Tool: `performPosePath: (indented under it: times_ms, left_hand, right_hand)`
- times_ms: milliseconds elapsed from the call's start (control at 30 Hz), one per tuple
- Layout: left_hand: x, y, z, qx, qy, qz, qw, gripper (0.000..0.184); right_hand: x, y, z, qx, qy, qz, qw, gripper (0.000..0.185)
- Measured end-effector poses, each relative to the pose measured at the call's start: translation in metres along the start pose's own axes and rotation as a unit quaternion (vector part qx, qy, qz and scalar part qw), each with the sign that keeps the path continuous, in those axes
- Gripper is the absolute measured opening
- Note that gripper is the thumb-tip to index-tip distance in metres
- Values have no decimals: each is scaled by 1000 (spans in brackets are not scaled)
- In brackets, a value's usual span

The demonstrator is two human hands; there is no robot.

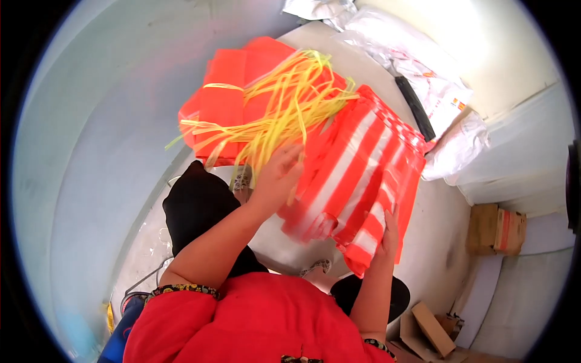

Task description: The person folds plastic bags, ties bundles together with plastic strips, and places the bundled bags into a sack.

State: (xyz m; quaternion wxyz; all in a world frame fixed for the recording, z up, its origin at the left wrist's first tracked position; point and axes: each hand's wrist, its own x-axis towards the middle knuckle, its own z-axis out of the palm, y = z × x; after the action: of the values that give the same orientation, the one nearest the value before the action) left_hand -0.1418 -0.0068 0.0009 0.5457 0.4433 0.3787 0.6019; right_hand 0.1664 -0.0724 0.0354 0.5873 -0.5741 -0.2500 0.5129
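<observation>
A stack of red-and-white striped plastic sheets [357,175] lies in front of me, its lower edge hanging toward my lap. My right hand [389,233] grips the lower right edge of this striped stack. My left hand [281,172] is at the left side of the stack, beside the loose ends of yellow strips, with its fingers curled; what they hold, if anything, is too small to tell. A bunch of yellow strips [272,115] is spread over folded orange-red material [224,91] at the upper left, which a yellow band crosses.
White plastic sacks [411,60] lie at the back right, with a black bar [415,109] beside them. Cardboard boxes [493,230] stand at the right, and flattened cardboard [433,330] lies at the lower right. A blue object [124,327] is at the lower left.
</observation>
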Motion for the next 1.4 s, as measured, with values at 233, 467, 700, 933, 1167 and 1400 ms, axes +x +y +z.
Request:
performPosePath:
  times_ms: [233,467,700,933,1167,1400]
  left_hand:
    - [-41,14,78,-148,-250,-335,896,57]
    - [-49,-30,110,26,-248,-359,899,60]
    - [-33,7,153,39,-254,-188,948,76]
    - [-10,-43,165,210,-291,-95,929,70]
    - [-2,-52,171,251,-321,-55,912,68]
    - [-15,-39,183,392,-324,1,861,64]
  right_hand:
    - [-27,-10,45,157,-102,55,981,65]
    - [-17,-9,23,58,-18,-31,998,87]
    - [2,-5,-24,-65,71,-138,986,87]
    - [6,-25,-76,-268,28,-37,962,65]
    - [-12,-46,-109,-576,26,-176,798,42]
    - [-22,-61,-113,-718,51,-152,677,30]
